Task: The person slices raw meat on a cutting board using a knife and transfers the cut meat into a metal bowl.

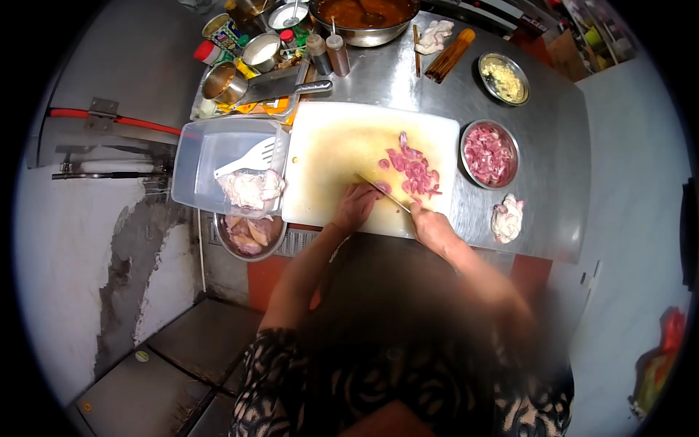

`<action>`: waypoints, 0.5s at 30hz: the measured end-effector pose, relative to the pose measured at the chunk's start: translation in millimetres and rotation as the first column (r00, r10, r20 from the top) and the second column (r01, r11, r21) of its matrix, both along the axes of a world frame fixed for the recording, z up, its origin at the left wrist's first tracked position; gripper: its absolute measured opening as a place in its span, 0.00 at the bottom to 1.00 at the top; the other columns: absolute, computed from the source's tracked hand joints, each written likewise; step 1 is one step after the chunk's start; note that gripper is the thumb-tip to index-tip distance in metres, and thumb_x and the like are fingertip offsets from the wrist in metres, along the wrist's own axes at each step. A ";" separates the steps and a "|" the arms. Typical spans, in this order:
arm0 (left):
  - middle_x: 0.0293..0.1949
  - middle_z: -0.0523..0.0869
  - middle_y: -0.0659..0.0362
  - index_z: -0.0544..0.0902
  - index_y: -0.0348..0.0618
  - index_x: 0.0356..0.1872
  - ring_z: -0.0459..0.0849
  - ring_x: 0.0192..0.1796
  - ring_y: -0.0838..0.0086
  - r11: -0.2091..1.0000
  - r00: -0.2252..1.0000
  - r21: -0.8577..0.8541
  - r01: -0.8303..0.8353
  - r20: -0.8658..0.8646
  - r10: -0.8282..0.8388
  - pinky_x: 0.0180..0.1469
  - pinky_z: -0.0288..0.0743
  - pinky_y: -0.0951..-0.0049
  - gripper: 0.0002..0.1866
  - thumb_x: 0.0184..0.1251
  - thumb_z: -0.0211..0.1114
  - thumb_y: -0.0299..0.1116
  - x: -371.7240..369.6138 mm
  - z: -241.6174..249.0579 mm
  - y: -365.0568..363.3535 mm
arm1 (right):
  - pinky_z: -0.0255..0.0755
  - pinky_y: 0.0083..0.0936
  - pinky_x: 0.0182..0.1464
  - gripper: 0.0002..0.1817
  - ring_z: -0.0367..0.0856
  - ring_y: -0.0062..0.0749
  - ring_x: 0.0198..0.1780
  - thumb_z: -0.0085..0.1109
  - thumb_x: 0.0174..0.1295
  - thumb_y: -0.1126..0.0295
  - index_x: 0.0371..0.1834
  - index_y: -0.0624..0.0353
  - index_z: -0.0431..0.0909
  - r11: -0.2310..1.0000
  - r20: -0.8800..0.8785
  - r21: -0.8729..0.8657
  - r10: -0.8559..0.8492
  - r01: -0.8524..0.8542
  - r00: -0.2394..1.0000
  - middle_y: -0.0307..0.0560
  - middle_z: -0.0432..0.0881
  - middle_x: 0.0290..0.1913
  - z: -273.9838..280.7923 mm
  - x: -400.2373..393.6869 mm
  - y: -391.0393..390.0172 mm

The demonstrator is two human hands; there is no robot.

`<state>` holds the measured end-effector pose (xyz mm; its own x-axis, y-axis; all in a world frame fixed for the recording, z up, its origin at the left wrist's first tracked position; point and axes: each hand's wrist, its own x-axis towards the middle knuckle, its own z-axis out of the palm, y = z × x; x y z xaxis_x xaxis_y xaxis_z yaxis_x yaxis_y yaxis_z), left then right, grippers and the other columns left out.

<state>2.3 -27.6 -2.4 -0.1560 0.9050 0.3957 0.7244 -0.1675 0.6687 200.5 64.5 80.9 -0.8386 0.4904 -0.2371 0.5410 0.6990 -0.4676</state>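
My right hand (432, 227) is closed round the handle of a knife (393, 197), whose blade slants up and left across the white cutting board (320, 156). Close by the blade, my left hand (354, 207) has its fingers curled down on a small piece of raw meat (382, 188), partly hidden by the hand and the knife. Beyond the blade lies a loose heap of sliced red meat (415, 171). Further right stands a metal bowl (464, 164) filled with cut meat (489, 154).
Left of the board are a clear plastic tub (193, 175) with a white slotted spatula (251, 160), and a bowl of meat pieces (251, 237) below. A cleaver (280, 89) lies behind. Crumpled cloths (507, 218), chopped garlic-like bits (504, 81) and a sauce pan (364, 33) surround it.
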 end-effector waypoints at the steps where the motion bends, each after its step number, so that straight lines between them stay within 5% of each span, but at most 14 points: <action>1: 0.38 0.80 0.60 0.81 0.45 0.33 0.76 0.44 0.62 1.000 1.000 0.001 0.007 0.008 -0.007 0.47 0.70 0.64 0.08 0.52 0.60 0.22 -0.5 0.8 0.7 | 0.74 0.44 0.29 0.07 0.80 0.56 0.27 0.45 0.54 0.78 0.36 0.67 0.66 0.998 -0.008 -0.051 -0.021 0.021 1.000 0.64 0.78 0.23 -4.9 -3.1 0.5; 7: 0.38 0.81 0.59 0.82 0.43 0.32 0.77 0.44 0.63 0.999 0.999 0.019 -0.041 0.022 0.041 0.47 0.72 0.65 0.08 0.50 0.62 0.21 -1.0 -6.4 -0.8 | 0.72 0.48 0.31 0.08 0.78 0.60 0.28 0.48 0.58 0.72 0.36 0.67 0.67 0.990 -0.136 -0.142 -0.028 0.009 0.990 0.65 0.78 0.24 -35.0 -80.9 16.2; 9: 0.39 0.81 0.58 0.82 0.43 0.32 0.77 0.44 0.62 0.999 0.999 0.007 -0.037 0.007 0.037 0.48 0.72 0.65 0.08 0.50 0.62 0.21 -1.7 -6.8 -2.6 | 0.72 0.48 0.34 0.10 0.79 0.60 0.30 0.49 0.58 0.71 0.37 0.66 0.68 0.986 -0.008 -0.167 0.018 -0.019 1.000 0.65 0.78 0.26 -31.7 -98.4 22.1; 15: 0.38 0.80 0.57 0.82 0.44 0.32 0.77 0.43 0.62 0.998 0.999 0.050 -0.045 0.025 0.043 0.47 0.72 0.64 0.08 0.50 0.62 0.21 -1.0 -1.5 -2.4 | 0.73 0.47 0.37 0.10 0.79 0.60 0.35 0.47 0.59 0.72 0.39 0.67 0.68 0.976 0.040 -0.213 -0.033 0.041 0.999 0.65 0.79 0.30 -16.7 -37.7 18.3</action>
